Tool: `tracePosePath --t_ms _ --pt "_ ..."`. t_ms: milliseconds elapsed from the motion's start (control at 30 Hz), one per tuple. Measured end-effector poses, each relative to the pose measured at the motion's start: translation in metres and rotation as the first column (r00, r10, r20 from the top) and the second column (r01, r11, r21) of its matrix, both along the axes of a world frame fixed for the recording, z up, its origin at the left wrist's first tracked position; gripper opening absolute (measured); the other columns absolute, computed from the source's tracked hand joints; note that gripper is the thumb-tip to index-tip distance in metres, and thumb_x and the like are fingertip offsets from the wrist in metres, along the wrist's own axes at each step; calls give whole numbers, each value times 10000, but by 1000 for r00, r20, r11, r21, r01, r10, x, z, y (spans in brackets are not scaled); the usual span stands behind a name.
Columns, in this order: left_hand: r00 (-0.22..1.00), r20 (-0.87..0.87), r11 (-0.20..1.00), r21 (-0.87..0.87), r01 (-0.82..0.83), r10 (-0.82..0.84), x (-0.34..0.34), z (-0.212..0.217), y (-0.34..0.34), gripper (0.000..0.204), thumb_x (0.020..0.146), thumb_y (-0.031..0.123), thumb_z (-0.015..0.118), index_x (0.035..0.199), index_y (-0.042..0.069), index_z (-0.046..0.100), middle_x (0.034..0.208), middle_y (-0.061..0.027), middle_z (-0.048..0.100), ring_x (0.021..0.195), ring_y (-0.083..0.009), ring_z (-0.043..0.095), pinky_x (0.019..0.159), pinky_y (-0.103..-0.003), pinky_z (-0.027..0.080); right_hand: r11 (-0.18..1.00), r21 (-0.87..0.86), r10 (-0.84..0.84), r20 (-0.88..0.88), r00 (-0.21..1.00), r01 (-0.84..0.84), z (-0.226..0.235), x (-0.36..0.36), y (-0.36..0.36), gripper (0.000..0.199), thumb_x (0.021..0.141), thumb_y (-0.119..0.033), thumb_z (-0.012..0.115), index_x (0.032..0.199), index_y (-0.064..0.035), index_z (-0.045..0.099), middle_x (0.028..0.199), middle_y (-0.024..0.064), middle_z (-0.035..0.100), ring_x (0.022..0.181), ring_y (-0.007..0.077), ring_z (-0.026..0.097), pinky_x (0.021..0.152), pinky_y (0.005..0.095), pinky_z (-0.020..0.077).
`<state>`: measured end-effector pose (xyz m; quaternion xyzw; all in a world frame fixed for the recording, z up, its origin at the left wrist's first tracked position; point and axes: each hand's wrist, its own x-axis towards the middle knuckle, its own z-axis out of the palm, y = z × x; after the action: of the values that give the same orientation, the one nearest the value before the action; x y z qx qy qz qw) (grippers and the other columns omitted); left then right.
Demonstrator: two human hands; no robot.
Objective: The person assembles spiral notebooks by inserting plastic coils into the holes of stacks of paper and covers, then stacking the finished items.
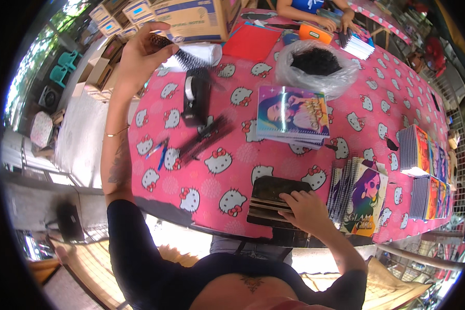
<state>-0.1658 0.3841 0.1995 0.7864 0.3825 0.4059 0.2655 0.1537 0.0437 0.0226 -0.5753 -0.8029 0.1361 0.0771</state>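
Observation:
My left hand (pixel 149 54) is raised over the far left of the table, fingers and thumb pinching black comb-like binding wires (pixel 191 59) that slant down to the right. Below them is a black tape dispenser (pixel 195 106) with a pale roll. More black binding wires (pixel 204 137) lie on the cloth nearby. At the near edge, my right hand (pixel 302 206) rests with its fingers spread on a dark slatted block (pixel 274 199). To its right lies a fanned stack of wire-bound notebooks (pixel 364 199). Another notebook stack (pixel 293 113) with a purple cover sits farther back.
A plastic bag (pixel 292 72) holds a black mass near a red folder (pixel 250 42). Blue pens (pixel 163 155) lie at left, notebook stacks (pixel 416 150) at right. Cardboard boxes (pixel 191 20) stand beyond. Across the table, another person's hands (pixel 338 23) work beside an orange box (pixel 315 34).

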Motion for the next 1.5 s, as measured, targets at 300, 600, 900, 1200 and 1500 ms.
tracePosePath --t_ms 300,600,900,1200,1500 --pt "741 -633 964 -36 262 -225 6 -96 -107 478 742 97 674 1187 -13 538 895 -199 633 829 -343 642 787 -447 509 925 252 295 -11 955 -283 -4 -24 -29 538 860 -440 730 1279 -121 621 1069 83 668 997 268 660 865 392 493" --pt "972 -169 987 25 -161 163 39 -135 -215 663 888 266 743 1446 12 491 1364 -264 583 1274 -360 579 1048 -411 466 679 321 -444 -536 718 660 30 179 -144 657 905 -457 704 1395 -47 549 1402 178 560 1279 327 551 1053 430 426" --pt "747 -661 968 223 112 66 81 -199 -364 620 826 264 758 1410 185 565 1116 -154 637 988 -347 636 899 -480 491 653 -685 -700 -709 -87 325 -61 272 -132 893 824 -716 688 1448 -103 507 1344 94 635 1171 229 630 975 432 525" --pt "941 264 757 -565 329 -211 294 -252 -320 848 900 591 673 1436 -26 449 1433 -225 493 1280 -344 528 1117 -435 375 626 -766 -729 -641 -238 147 -47 272 -121 806 826 -679 714 1351 -79 599 1328 140 648 1164 295 635 1006 480 506" --pt "640 767 175 -636 752 39 362 -272 -312 1072 835 387 799 1546 48 72 1382 -220 481 1170 -311 612 882 -444 602 625 -765 -722 -642 -258 155 -57 271 -117 797 825 -681 712 1378 -125 572 1381 153 604 1236 311 590 1026 525 483"
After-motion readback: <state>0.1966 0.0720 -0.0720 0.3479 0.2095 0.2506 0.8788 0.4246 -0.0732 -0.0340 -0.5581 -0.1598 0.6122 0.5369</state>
